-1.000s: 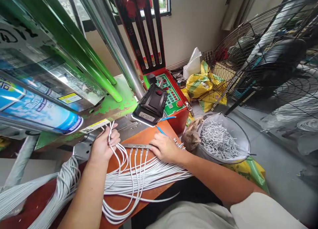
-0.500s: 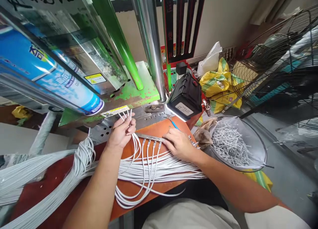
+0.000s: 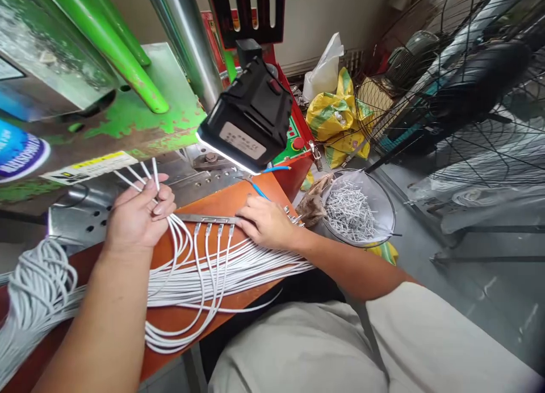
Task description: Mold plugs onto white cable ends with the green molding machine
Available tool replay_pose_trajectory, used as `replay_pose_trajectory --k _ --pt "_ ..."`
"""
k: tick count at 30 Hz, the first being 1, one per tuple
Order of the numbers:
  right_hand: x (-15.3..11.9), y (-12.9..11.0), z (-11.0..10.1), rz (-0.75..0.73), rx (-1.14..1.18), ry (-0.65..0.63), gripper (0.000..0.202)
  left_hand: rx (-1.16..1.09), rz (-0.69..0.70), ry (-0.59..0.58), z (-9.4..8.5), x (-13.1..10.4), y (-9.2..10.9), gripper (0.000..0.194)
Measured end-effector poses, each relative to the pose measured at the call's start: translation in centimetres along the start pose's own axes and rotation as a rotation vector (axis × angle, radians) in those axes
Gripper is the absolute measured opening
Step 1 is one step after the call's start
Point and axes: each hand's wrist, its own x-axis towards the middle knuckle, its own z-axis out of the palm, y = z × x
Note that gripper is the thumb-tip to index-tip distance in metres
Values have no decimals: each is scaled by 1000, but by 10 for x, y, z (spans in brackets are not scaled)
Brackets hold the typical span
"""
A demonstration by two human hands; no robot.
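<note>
Several white cables (image 3: 177, 234) are gripped in my left hand (image 3: 138, 217), with their free ends sticking up past the fingers. The fingers of my right hand (image 3: 264, 221) are closed on the right end of a narrow metal bar (image 3: 208, 218). Several small metal connectors (image 3: 220, 230) sit in a row along the bar, each with a white cable running down from it. These cables loop over the orange work board (image 3: 204, 202). A thick spread of white cables (image 3: 242, 268) lies below the bar, partly under my right hand.
A green press (image 3: 128, 126) with steel columns rises behind. A black lamp-like box (image 3: 251, 120) stands close to a blue-handled tool (image 3: 260, 192). On the right are a lined basket of short white pieces (image 3: 351, 211) and a wire-cage fan (image 3: 451, 86). A coiled cable bundle (image 3: 40, 282) lies left.
The view has swung to the right, so the press and the hands appear farther left. Both hands keep their holds on the cables and the metal bar.
</note>
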Motion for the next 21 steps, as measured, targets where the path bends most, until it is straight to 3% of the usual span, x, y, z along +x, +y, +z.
replay_pose_trajectory --k 9,16,18,21 --pt "2 1 -1 8 -11 -22 24 4 25 -26 -1 3 -2 31" --pt "-2 -6 -15 -13 117 -28 24 -49 17 62 0 -2 -6 6" --pt "5 -3 -23 -35 138 -95 26 -90 7 59 -1 -1 -9 16" --pt "40 5 -28 -147 51 14 30 -136 37 18 -2 5 -13 29"
